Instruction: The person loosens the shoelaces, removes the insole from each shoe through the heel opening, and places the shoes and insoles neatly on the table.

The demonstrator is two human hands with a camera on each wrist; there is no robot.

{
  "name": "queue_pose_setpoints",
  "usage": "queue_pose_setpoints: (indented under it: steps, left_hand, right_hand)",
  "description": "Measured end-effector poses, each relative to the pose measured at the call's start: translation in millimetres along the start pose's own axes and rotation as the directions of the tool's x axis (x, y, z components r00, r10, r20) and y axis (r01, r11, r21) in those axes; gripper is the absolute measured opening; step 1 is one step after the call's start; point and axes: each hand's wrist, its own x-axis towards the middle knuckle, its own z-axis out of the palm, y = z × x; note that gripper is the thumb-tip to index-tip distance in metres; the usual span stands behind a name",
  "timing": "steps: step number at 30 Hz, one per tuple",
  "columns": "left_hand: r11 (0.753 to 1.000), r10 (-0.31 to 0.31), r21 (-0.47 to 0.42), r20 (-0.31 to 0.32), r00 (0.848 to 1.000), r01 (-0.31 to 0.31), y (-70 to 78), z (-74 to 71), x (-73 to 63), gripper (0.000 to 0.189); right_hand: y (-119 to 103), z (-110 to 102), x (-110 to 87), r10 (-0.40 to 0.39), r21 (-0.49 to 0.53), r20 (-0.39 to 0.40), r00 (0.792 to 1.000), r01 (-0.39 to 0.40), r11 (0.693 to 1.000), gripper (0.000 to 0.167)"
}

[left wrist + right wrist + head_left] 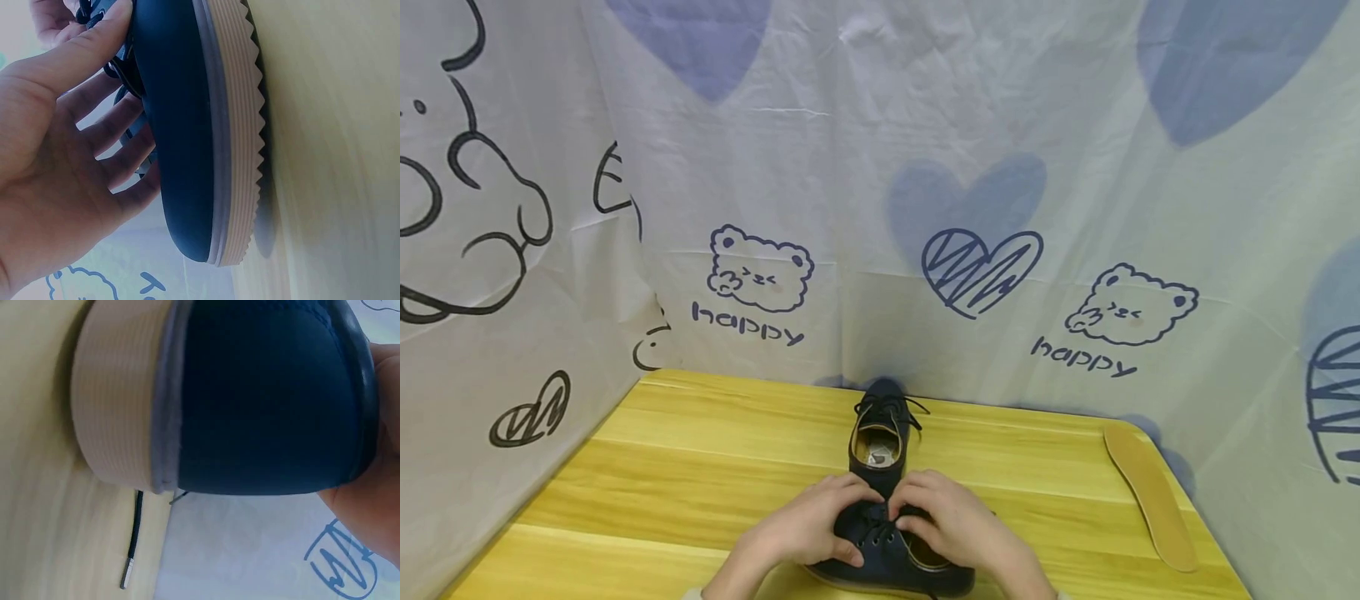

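Observation:
A dark navy lace-up shoe [887, 568] lies sideways at the near edge of the wooden table, toe to the left. My left hand [805, 521] holds its front part, thumb on the near side and fingers spread along the far side. At the lacing, my right hand [958, 521] curls over the shoe opening, thumb and forefinger pinching at the black shoelace [876, 530]. The pale ribbed sole [240, 150] shows in the left wrist view. The right wrist view shows the heel [269, 406], with a lace end [133, 537] hanging beyond it.
Behind the held shoe stands a matching shoe [884, 393], toe toward the back, its laces loose at the right. A tan insole [1150, 500] lies near the right edge of the table [715, 450]. White printed cloth [865, 317] hangs at the back and sides.

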Motion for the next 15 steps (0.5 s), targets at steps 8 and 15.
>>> queue_pose_setpoints:
  steps: [8,15]
  left_hand:
    - [1.0,-0.007,0.0,0.0,1.0,0.007,0.8,-0.7,-2.2,0.063]
    - [1.0,-0.008,0.011,-0.006,1.0,0.008,-0.2,0.9,-0.8,0.066]
  right_hand:
    - [0.9,7.0,-1.2,0.12,0.144,-0.018,0.993,-0.116,0.983,0.008]
    - [-2.6,9.9,3.2,0.378,0.374,-0.028,0.925,-0.341,0.863,0.002]
